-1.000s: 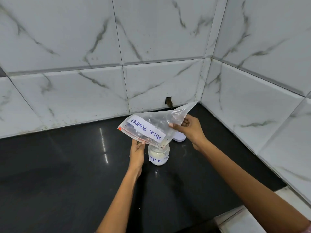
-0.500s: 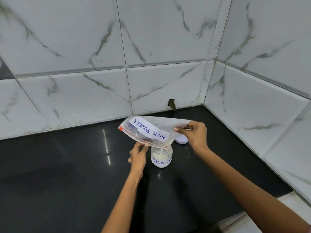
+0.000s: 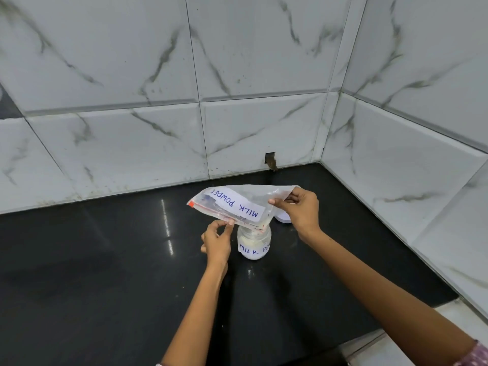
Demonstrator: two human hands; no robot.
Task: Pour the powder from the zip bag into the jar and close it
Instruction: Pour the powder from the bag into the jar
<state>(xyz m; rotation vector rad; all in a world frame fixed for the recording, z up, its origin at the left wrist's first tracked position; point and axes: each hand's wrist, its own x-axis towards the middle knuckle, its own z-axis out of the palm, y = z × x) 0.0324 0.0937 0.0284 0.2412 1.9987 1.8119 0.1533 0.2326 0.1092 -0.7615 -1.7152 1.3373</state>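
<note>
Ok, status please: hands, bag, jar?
Left hand and right hand pinch zip bag over open jar. Lid behind jar. Nothing blocking.

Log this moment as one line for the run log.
pour | zip bag tilted over jar | left hand pinches mouth edge | right hand pinches far corner | lid off

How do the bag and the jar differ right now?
The bag is flat, limp and nearly empty, held tilted in the air by both hands; the jar is rigid, upright on the counter and holds white powder. The bag's label reads upside down, the jar's upright. Both are clear and labelled MILK POWDER.
</note>
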